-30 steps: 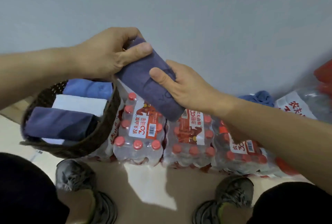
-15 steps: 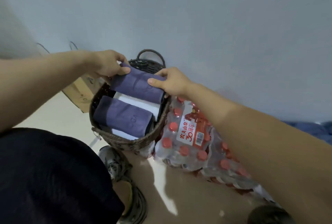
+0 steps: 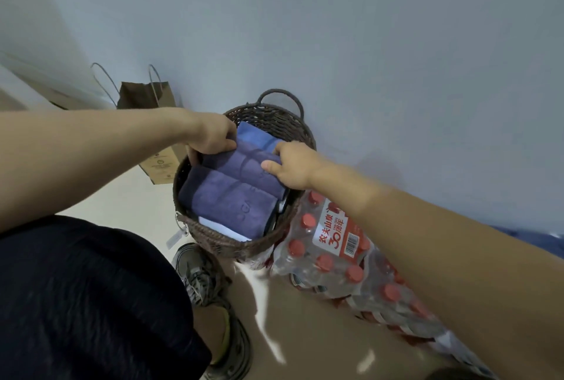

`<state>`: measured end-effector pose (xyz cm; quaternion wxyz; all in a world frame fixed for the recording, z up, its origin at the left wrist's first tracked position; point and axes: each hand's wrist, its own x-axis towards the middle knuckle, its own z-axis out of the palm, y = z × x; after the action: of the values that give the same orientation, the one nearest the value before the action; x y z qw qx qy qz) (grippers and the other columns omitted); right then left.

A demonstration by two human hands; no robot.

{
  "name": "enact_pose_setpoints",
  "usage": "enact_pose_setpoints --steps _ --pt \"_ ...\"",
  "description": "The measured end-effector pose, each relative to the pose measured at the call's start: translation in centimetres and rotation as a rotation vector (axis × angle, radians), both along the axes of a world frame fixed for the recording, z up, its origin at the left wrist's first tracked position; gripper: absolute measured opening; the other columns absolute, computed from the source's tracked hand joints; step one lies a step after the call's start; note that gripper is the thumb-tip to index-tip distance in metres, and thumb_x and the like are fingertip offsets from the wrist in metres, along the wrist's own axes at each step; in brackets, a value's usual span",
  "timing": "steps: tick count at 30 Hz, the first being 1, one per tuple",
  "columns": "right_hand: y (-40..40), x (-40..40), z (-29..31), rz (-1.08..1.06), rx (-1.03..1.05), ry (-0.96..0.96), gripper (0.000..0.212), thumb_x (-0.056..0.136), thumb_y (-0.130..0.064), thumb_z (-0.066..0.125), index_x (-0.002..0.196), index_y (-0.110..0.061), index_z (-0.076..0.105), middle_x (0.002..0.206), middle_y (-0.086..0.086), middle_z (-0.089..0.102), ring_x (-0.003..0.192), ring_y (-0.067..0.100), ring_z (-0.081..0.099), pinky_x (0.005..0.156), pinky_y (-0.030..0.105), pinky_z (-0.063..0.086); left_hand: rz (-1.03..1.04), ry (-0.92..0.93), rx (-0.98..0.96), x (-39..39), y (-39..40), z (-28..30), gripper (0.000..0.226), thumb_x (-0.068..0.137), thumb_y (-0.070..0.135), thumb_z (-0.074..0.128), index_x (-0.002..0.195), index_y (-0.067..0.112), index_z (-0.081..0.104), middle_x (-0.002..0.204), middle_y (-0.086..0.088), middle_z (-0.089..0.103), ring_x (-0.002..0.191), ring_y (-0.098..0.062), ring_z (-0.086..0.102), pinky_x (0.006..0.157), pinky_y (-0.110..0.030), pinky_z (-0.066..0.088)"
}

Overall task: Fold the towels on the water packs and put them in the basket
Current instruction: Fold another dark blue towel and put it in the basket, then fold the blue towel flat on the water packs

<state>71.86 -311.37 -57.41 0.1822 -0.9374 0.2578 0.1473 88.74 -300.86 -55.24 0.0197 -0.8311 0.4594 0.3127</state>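
Head view: the left hand (image 3: 213,138) curls its fingers over the far-left end of a folded dark purple terry towel (image 3: 244,166), gripping it inside the round dark brown woven basket (image 3: 232,245). The right hand (image 3: 294,166) pinches the same towel's right end, thumb on top, fingers tucked behind. The towel lies in the basket between a folded light blue towel (image 3: 253,135) behind it and another folded purple towel (image 3: 229,202) in front. Shrink-wrapped packs of red-capped water bottles (image 3: 329,257) sit just beside the basket on the floor.
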Motion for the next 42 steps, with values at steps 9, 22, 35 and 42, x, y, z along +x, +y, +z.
enact_pose_setpoints --steps 9,22,35,42 --pt "4.6 -2.6 -1.0 0.117 0.133 -0.349 0.054 0.077 -0.053 0.076 0.114 -0.018 0.057 0.100 -0.004 0.042 0.094 0.017 0.049 0.084 0.035 0.044 -0.305 -0.180 -0.372 -0.4 0.5 0.6 0.031 0.075 0.029 0.080 0.097 0.016 0.065 0.096 -0.004 0.060 0.089 -0.027 0.060 0.069 -0.027 0.041" --pt "6.1 -2.4 -0.8 -0.040 0.102 -0.120 0.101 0.056 -0.055 0.089 0.133 -0.010 0.041 0.132 0.009 0.042 0.124 0.029 0.041 0.102 0.044 0.044 -0.500 -0.148 -0.067 -0.5 1.9 -1.1 0.080 0.049 0.032 0.095 0.112 0.019 0.047 0.102 0.005 0.044 0.094 -0.016 0.045 0.080 -0.029 0.040" --pt "-4.8 -18.8 7.6 -0.043 0.131 -0.010 0.041 0.073 -0.041 0.084 0.101 -0.021 0.062 0.089 -0.010 0.065 0.073 0.002 0.059 0.063 0.017 0.043 -0.603 -0.177 -0.238 -8.9 -4.0 4.8 0.024 0.079 0.047 0.073 0.090 0.027 0.064 0.074 0.015 0.060 0.070 -0.013 0.059 0.062 -0.025 0.043" --pt "-12.1 -36.0 7.3 -0.375 -0.033 0.284 0.038 0.069 -0.039 0.086 0.090 -0.023 0.059 0.088 -0.005 0.067 0.085 0.020 0.063 0.080 0.029 0.051 -0.797 -0.019 -0.309 -27.1 -13.9 4.6 0.023 0.089 0.042 0.062 0.087 0.019 0.064 0.070 0.011 0.057 0.063 -0.006 0.054 0.052 -0.020 0.037"
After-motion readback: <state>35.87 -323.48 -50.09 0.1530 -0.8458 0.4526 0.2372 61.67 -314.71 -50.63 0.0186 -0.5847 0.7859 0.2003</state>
